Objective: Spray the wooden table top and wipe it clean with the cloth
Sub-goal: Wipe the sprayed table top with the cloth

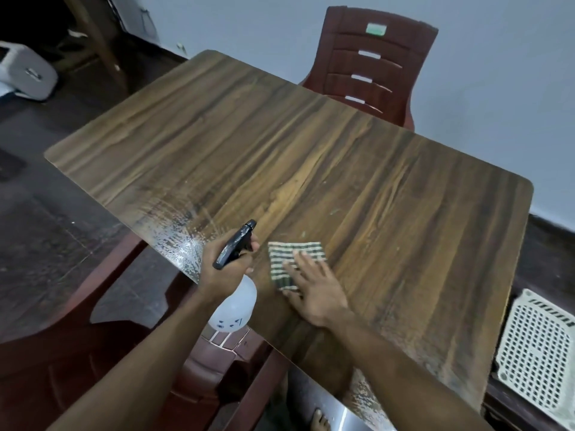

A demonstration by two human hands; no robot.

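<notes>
— Hands first: what does each one have?

— Left hand (228,269) is wrapped around the neck of a spray bottle (233,303), a finger at the trigger under the black spray head (235,244), nozzle aimed out over the wooden bench (311,150). The white translucent body hangs below the fist, right at the near edge of the bench.

— And the right?

— Right hand (314,287) lies flat and open, fingers spread, pressing on a striped cloth (291,259). The cloth rests on the bench near the near edge, just beside the bottle, with its far part showing past the fingertips.

— Any spray on the wood?

— Wet droplets and streaks (183,241) shine toward the near-left edge, left of the bottle. More speckling shows along the near-right corner.

— What surrounds the bench?

— One dark red plastic chair (370,66) stands at the far edge, another (124,353) sits below the near-left edge, and a white perforated panel (535,353) lies past the right edge.
</notes>
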